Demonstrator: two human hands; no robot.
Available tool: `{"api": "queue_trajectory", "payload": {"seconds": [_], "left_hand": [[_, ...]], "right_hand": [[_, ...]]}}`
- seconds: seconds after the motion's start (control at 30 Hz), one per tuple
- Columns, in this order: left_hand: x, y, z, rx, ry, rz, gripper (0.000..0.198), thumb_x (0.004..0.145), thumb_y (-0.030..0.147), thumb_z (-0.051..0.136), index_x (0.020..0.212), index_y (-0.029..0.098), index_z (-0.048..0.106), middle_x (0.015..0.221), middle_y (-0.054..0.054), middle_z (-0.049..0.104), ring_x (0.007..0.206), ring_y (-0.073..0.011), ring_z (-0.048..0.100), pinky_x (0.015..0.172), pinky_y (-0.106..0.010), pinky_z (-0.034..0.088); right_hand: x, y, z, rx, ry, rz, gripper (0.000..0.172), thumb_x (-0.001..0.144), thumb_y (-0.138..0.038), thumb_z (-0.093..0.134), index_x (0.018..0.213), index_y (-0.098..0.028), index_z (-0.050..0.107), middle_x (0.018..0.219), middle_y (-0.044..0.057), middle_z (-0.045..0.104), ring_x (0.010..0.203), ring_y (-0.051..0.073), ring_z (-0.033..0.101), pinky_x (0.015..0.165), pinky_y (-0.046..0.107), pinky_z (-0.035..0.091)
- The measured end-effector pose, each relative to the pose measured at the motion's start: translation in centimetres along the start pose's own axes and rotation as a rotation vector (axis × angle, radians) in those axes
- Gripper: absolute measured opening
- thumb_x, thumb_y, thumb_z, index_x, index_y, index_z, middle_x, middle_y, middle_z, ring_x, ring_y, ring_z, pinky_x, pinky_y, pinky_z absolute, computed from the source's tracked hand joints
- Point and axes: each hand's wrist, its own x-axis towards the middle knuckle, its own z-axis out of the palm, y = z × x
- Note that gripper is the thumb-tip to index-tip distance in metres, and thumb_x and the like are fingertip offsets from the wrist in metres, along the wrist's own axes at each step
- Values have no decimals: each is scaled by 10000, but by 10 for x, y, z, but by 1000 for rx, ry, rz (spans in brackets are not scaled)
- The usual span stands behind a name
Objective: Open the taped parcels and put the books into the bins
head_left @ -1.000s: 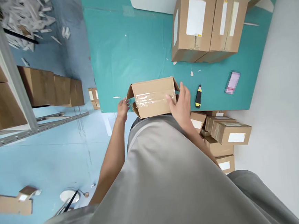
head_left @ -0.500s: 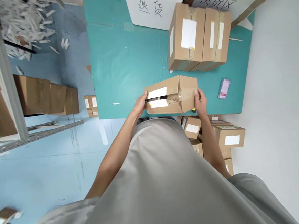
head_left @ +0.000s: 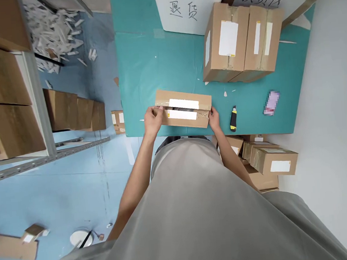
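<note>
Left hand (head_left: 154, 120) and right hand (head_left: 214, 119) grip opposite ends of the brown rectangular cardboard box (head_left: 186, 122), probably light, stiff-walled and best held there.

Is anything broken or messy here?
Yes. The cardboard box between the left hand and right hand gapes along its top, with white strips either side, like a split label. White scraps also lie heaped messily on the floor.
</note>
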Motion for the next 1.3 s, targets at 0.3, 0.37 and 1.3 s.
{"api": "queue_trajectory", "payload": {"seconds": [0.3, 0.37, 1.3], "left_hand": [[-38, -24, -24, -29, -64, 71, 340, 1045, 539, 614, 893, 236, 649, 1522, -172, 720, 1558, -334, 595, 1273, -507, 499], [-44, -33, -37, 6, -132, 92, 289, 1033, 517, 628, 971, 241, 690, 1575, -171, 685, 1631, -355, 524, 1281, -551, 497], [-32, 12, -77, 932, -354, 558, 1101, 981, 582, 824, 1772, 24, 300, 1889, -330, 162, 1770, -571, 37, 1393, -774, 137]], "right_hand": [[-13, -36, -40, 205, 77, -22, 512, 1105, -571, 542, 1304, -165, 782, 1290, 184, 789, 1191, 272, 731, 1037, 407, 622], [1, -53, -40, 154, 47, -67, 599, 1126, -595, 534, 1529, -189, 712, 1347, 176, 769, 1202, 276, 718, 1045, 421, 614], [-59, -24, -70, -469, 191, -100, 431, 1065, -231, 502, 1419, -168, 739, 1374, 230, 659, 1306, 387, 587, 1170, 611, 516]]}}
